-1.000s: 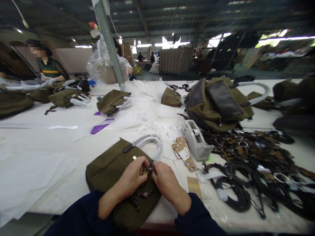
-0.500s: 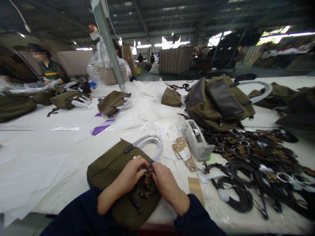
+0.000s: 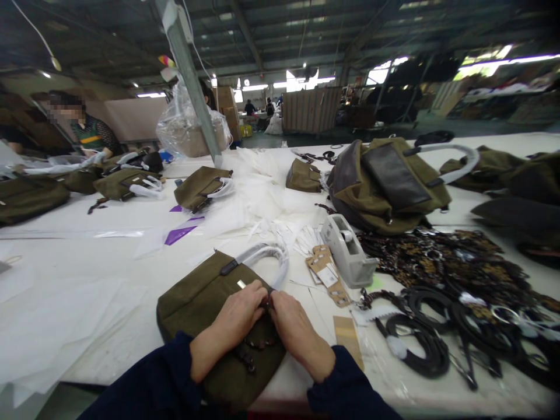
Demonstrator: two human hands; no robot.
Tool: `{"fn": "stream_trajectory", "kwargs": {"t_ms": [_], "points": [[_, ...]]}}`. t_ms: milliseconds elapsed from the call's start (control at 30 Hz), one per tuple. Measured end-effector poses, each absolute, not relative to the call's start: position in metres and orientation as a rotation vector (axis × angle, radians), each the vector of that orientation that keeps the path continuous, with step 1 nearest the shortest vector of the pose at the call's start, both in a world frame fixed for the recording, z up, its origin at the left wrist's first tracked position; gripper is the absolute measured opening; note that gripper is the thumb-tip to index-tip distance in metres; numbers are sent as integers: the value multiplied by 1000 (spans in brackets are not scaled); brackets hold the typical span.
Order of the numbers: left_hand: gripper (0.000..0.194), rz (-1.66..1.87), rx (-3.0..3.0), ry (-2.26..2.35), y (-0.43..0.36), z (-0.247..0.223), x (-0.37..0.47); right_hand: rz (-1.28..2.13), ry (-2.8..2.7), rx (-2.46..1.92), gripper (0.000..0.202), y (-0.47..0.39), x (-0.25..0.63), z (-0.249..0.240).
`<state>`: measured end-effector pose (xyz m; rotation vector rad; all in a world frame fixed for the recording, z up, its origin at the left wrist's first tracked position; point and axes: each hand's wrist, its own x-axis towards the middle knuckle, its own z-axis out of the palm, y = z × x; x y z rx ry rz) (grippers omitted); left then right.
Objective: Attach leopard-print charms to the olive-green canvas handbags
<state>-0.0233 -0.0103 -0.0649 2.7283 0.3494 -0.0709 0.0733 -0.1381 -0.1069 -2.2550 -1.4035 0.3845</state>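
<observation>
An olive-green handbag [image 3: 196, 297] with dark trim lies on the white table in front of me, its handles [image 3: 275, 252] wrapped in white film. My left hand [image 3: 240, 312] and my right hand [image 3: 294, 326] meet close to the base of the handle. Both are closed, fingertips pinching the upper end of a dark bag charm [image 3: 259, 343]. The fingers cover its clasp, so I cannot tell whether it is fastened. Its dangling part, including a dark tassel-like end [image 3: 247, 360], rests against the bag's side.
Right of the bag stand a grey tape dispenser [image 3: 347, 254] and brown card tags [image 3: 327, 274]. Beyond are piled charms [image 3: 446, 262], coiled black straps [image 3: 420, 350] and a large olive bag [image 3: 389, 184]. White sheets [image 3: 74, 326] lie left. A co-worker [image 3: 94, 131] is at far left.
My left hand has shifted slightly right and turned over the charm, hiding the leopard-patterned piece and metal clasp that showed between my hands. The right hand has barely moved.
</observation>
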Motion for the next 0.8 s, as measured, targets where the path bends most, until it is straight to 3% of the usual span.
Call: {"fn": "stream_trajectory", "kwargs": {"t_ms": [800], "points": [[13,10,2627,341,-6,-73,-22,291,-1392,-2186,21,-130,75,-124]]}}
